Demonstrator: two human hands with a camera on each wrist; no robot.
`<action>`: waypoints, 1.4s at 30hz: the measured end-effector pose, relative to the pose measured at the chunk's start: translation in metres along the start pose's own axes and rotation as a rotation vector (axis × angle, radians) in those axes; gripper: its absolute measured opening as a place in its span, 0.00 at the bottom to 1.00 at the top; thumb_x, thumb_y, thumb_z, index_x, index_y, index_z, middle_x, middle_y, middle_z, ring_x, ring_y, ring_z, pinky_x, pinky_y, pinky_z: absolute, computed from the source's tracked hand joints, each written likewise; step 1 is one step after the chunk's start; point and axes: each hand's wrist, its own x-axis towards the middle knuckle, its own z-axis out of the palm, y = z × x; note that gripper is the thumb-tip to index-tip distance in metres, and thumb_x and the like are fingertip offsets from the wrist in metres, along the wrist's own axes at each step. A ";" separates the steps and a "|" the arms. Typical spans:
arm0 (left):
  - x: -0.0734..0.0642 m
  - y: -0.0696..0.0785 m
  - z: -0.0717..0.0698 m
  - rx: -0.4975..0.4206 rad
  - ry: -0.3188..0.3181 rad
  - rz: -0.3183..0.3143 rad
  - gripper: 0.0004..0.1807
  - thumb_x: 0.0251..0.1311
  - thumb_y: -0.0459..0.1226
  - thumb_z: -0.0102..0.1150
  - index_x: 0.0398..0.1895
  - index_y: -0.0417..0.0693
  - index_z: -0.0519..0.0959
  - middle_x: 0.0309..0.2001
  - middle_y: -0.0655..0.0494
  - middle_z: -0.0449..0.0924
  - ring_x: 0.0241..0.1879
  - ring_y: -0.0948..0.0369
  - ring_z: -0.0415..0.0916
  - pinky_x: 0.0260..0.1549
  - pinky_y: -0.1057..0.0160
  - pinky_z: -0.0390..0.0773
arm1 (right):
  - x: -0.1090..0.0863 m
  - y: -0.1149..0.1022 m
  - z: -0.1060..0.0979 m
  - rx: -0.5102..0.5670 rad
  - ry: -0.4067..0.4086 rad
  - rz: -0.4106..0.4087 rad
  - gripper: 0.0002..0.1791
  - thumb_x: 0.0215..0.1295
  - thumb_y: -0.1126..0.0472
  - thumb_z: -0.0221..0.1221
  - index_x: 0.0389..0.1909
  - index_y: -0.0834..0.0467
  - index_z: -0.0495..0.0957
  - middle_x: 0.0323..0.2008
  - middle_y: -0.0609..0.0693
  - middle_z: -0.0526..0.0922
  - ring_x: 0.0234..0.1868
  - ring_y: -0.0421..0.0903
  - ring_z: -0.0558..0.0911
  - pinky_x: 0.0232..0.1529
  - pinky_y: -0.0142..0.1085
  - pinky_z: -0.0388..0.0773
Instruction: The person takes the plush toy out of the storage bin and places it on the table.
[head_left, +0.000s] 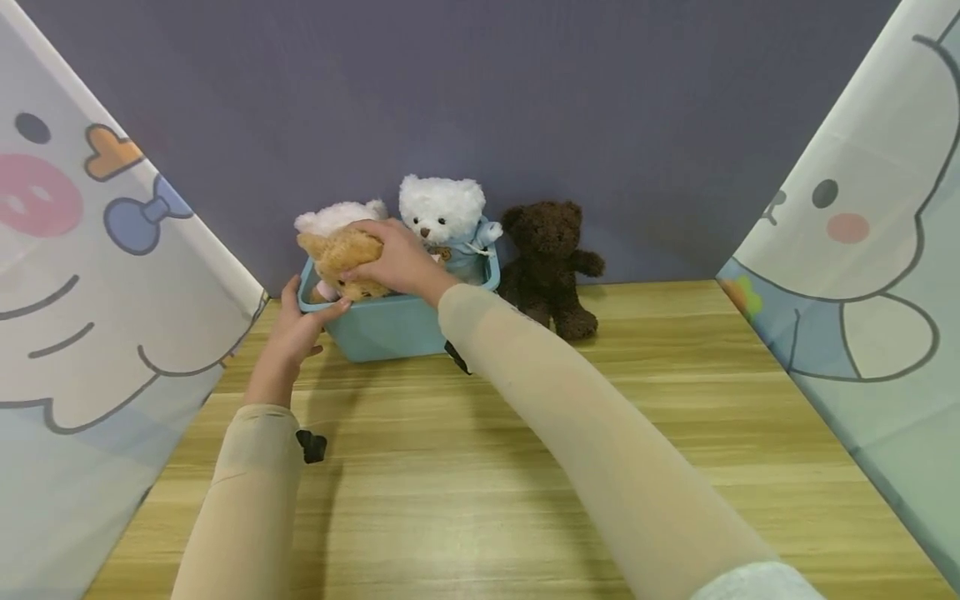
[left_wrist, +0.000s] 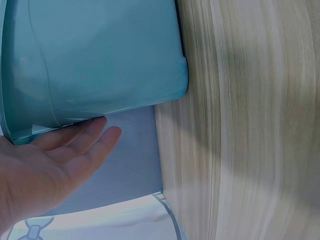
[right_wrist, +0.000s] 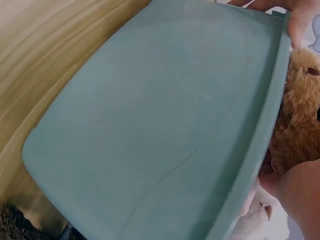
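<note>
A light brown teddy bear (head_left: 347, 254) is in my right hand (head_left: 405, 260), which grips it by the head over the left half of a blue-green plastic bin (head_left: 390, 327). My left hand (head_left: 291, 333) holds the bin's front left corner, thumb at the rim; in the left wrist view its fingers (left_wrist: 85, 150) lie along the outer side wall. Behind the light brown bear, a white teddy bear (head_left: 337, 215) is partly hidden. Another white teddy bear (head_left: 442, 204), in a blue top, sits in the bin's right half. The right wrist view shows the light brown fur (right_wrist: 300, 110) beside the rim.
A dark brown teddy bear (head_left: 551, 258) sits on the wooden table (head_left: 420, 467), just right of the bin. A dark grey panel (head_left: 600, 108) rises behind them. Cloths printed with cartoon animals hang on the left (head_left: 82, 275) and right (head_left: 877, 283).
</note>
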 end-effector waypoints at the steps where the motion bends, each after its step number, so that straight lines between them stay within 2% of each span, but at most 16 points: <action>1: 0.000 0.000 0.000 -0.001 -0.002 -0.003 0.69 0.66 0.68 0.62 0.83 0.70 0.13 0.86 0.49 0.13 0.87 0.37 0.35 0.73 0.22 0.60 | -0.001 -0.001 -0.002 0.005 0.004 0.000 0.45 0.63 0.37 0.73 0.80 0.33 0.65 0.77 0.45 0.68 0.75 0.46 0.71 0.73 0.48 0.74; 5: -0.001 0.000 0.001 -0.007 -0.006 -0.008 0.69 0.66 0.68 0.61 0.82 0.70 0.12 0.86 0.49 0.12 0.87 0.38 0.35 0.74 0.23 0.59 | -0.004 -0.005 -0.012 0.049 0.034 -0.008 0.44 0.64 0.38 0.73 0.79 0.33 0.66 0.76 0.45 0.68 0.73 0.46 0.72 0.71 0.47 0.77; 10: -0.002 -0.002 -0.001 -0.011 -0.005 -0.008 0.68 0.68 0.67 0.60 0.82 0.71 0.12 0.85 0.50 0.11 0.86 0.35 0.35 0.74 0.23 0.59 | -0.017 -0.008 -0.018 0.155 0.090 -0.069 0.43 0.65 0.42 0.74 0.79 0.38 0.68 0.73 0.46 0.72 0.70 0.46 0.75 0.67 0.45 0.80; 16: -0.004 -0.005 -0.001 -0.035 -0.002 -0.013 0.68 0.68 0.64 0.62 0.83 0.69 0.13 0.87 0.47 0.20 0.86 0.34 0.39 0.73 0.22 0.59 | -0.046 -0.007 -0.010 0.261 0.200 -0.116 0.41 0.64 0.45 0.76 0.76 0.38 0.71 0.72 0.47 0.70 0.69 0.47 0.75 0.68 0.49 0.80; 22: 0.000 -0.003 0.000 -0.038 0.013 0.037 0.66 0.70 0.58 0.63 0.83 0.69 0.14 0.88 0.47 0.24 0.84 0.32 0.42 0.69 0.19 0.62 | -0.078 -0.009 -0.013 0.324 0.350 -0.232 0.38 0.62 0.51 0.78 0.73 0.39 0.76 0.70 0.46 0.71 0.68 0.45 0.75 0.68 0.48 0.79; 28: 0.000 -0.004 0.000 -0.029 0.008 0.027 0.68 0.68 0.63 0.63 0.84 0.69 0.14 0.88 0.45 0.24 0.83 0.30 0.45 0.71 0.21 0.61 | -0.108 -0.009 -0.021 0.409 0.496 -0.307 0.38 0.57 0.57 0.81 0.70 0.45 0.79 0.67 0.48 0.74 0.67 0.43 0.75 0.68 0.40 0.77; 33: 0.000 -0.006 0.002 -0.026 0.011 0.023 0.70 0.65 0.67 0.64 0.83 0.70 0.14 0.87 0.46 0.18 0.84 0.30 0.43 0.73 0.23 0.60 | -0.140 -0.005 -0.013 0.494 0.661 -0.399 0.38 0.54 0.66 0.82 0.67 0.55 0.80 0.66 0.56 0.74 0.68 0.50 0.74 0.70 0.42 0.77; 37: 0.000 -0.005 0.003 -0.025 0.013 0.030 0.70 0.65 0.67 0.63 0.83 0.71 0.14 0.87 0.47 0.18 0.84 0.31 0.44 0.74 0.24 0.60 | -0.161 0.002 -0.008 0.525 0.782 -0.498 0.36 0.52 0.73 0.80 0.64 0.63 0.79 0.63 0.64 0.73 0.66 0.57 0.74 0.68 0.46 0.80; 40: 0.000 -0.004 0.003 -0.028 0.011 0.023 0.68 0.67 0.65 0.63 0.83 0.71 0.14 0.87 0.46 0.19 0.84 0.31 0.44 0.75 0.24 0.59 | -0.175 0.004 -0.009 0.536 0.862 -0.554 0.34 0.51 0.75 0.79 0.61 0.65 0.78 0.60 0.67 0.73 0.64 0.58 0.75 0.68 0.48 0.81; 42: 0.000 -0.003 0.003 -0.030 0.012 0.023 0.68 0.68 0.64 0.63 0.83 0.71 0.14 0.87 0.45 0.20 0.84 0.31 0.44 0.75 0.24 0.58 | -0.186 0.003 -0.014 0.549 0.908 -0.593 0.34 0.52 0.75 0.79 0.60 0.63 0.78 0.59 0.65 0.74 0.64 0.57 0.76 0.68 0.50 0.80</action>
